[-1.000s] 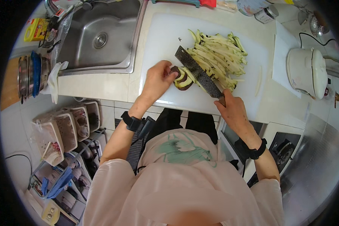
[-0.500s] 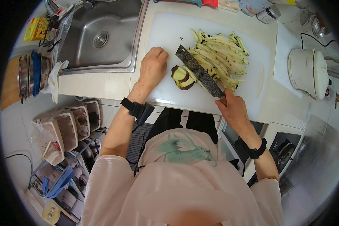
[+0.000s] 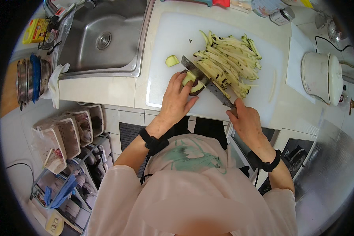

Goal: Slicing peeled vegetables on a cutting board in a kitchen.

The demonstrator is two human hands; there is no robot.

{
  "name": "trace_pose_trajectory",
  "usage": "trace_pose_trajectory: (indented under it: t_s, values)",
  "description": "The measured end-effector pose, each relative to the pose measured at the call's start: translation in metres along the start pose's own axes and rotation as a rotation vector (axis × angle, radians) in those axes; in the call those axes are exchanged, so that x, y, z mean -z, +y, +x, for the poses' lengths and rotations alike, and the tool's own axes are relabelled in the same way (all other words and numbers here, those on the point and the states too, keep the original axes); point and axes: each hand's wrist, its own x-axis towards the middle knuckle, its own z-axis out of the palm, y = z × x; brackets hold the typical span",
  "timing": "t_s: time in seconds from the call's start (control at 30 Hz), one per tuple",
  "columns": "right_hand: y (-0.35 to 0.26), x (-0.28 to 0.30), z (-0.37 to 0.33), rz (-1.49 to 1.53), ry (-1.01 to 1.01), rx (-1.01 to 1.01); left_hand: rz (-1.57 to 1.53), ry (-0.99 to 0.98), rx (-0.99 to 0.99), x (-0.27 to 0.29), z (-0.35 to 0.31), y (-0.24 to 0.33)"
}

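On the white cutting board [image 3: 165, 35], my left hand [image 3: 176, 96] presses its fingers onto stacked eggplant slices [image 3: 196, 89] with dark purple skin and pale green flesh. My right hand [image 3: 247, 122] is wrapped round the handle of a kitchen knife [image 3: 218, 93]. Its dark, textured blade slants across the board right against the slices. Beyond the blade lies a heap of cut eggplant strips [image 3: 228, 59]. A small pale green end piece [image 3: 172, 60] sits apart, to the left of the blade's tip.
A steel sink [image 3: 118, 47] is set into the counter on the left. White paper [image 3: 297, 70] and a white lidded pot [image 3: 320, 76] are to the right of the board. A jar [image 3: 281, 16] and bags stand at the back right. Below left is a rack with plastic baskets [image 3: 69, 137].
My left hand has come right onto the eggplant slices. The small end piece now lies on the board where that hand was. The knife has shifted only slightly in my right hand.
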Motion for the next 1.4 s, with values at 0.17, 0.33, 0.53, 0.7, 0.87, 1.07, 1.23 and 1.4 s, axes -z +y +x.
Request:
trace_pose_trajectory:
  t_s: [0.17,0.33,0.53,0.7,0.87,1.07,1.23,1.4]
  values:
    - [0.007,-0.003,0.0,-0.012,0.013,0.0,-0.031,0.008,-0.047,-0.007,0.0,-0.009]
    - [0.007,0.0,-0.001,0.043,0.009,-0.005,-0.019,0.033,-0.127,-0.013,-0.003,-0.008]
    - [0.009,-0.002,-0.002,0.008,0.026,0.035,-0.015,0.084,-0.122,-0.014,-0.003,-0.005]
    - [0.004,0.001,-0.004,-0.007,0.027,0.045,-0.001,0.091,-0.124,-0.016,-0.004,-0.006]
    - [0.006,-0.002,-0.007,-0.045,0.036,0.063,-0.006,0.102,-0.17,-0.017,-0.004,-0.009]
    - [0.005,-0.002,-0.006,-0.054,0.005,0.059,-0.012,0.039,-0.186,-0.014,0.001,-0.01]
    - [-0.009,0.008,-0.003,-0.145,-0.084,0.005,-0.008,0.013,-0.157,-0.014,0.001,-0.01]
    - [-0.019,-0.008,0.011,-0.188,-0.067,-0.02,-0.036,-0.006,-0.154,-0.014,0.002,-0.011]
